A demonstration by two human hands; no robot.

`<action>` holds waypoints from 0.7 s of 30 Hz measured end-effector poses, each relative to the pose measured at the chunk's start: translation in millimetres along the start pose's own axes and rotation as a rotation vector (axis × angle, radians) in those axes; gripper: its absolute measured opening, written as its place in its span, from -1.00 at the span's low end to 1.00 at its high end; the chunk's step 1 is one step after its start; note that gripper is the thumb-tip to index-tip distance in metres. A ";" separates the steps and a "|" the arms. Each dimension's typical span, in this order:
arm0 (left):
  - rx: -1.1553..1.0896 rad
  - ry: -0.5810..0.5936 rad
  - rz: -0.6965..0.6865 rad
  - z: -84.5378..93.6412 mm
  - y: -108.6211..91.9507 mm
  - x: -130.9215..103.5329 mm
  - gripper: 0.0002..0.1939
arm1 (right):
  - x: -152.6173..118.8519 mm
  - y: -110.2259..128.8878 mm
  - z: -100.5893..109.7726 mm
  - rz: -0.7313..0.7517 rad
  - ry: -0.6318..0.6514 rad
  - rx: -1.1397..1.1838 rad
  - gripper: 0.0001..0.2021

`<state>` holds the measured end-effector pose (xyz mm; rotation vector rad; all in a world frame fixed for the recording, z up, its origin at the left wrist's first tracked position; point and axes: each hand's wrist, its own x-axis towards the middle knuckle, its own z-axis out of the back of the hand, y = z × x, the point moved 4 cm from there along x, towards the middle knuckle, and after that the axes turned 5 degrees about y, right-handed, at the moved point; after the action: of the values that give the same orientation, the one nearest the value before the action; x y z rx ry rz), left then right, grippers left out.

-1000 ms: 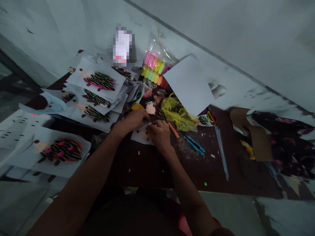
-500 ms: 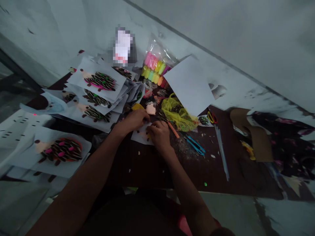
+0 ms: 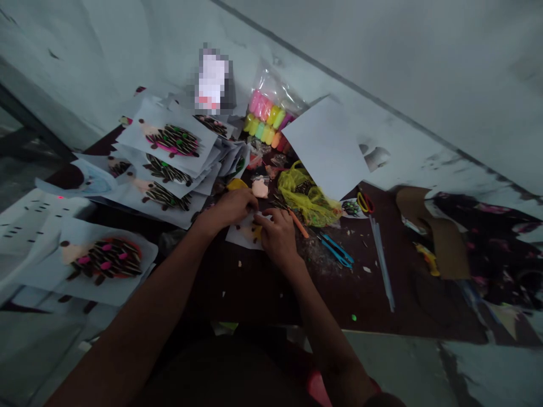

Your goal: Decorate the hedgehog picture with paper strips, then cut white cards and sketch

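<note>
Keep the small white paper sheet (image 3: 238,237), with its peach and yellow shapes, flat on the table (image 3: 254,288) near the peach clay lump (image 3: 260,188), and press lightly to spare the edges. Reaches in with left hand (image 3: 235,208) curled at the sheet's top and right hand (image 3: 279,236) bent over its right side; cannot tell whether pinching anything.

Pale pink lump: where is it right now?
In the head view, the pale pink lump sits near the picture's middle, just beyond the left hand, between the yellow piece and the yellow bag.
</note>
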<state>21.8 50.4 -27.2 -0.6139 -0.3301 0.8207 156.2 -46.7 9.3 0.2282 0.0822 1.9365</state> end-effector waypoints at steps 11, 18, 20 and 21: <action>-0.011 0.015 0.016 4.3 -4.8 -0.8 -0.65 | -3.4 3.5 -4.7 0.004 0.074 -0.061 -0.66; 0.004 0.016 0.022 2.4 -3.7 -0.1 -0.65 | -3.5 3.9 -6.1 -0.003 0.056 -0.014 -0.65; 0.007 0.005 0.019 1.7 -2.5 0.3 -0.66 | -3.9 -0.3 -3.4 -0.010 -0.004 0.045 -0.60; 0.007 0.005 0.016 1.4 -2.1 0.5 -0.66 | -4.2 -4.1 -1.3 -0.021 -0.046 0.080 -0.59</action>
<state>22.6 50.2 -24.8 -0.6131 -0.3181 0.8354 161.2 -49.1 6.8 0.3235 0.1317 1.9078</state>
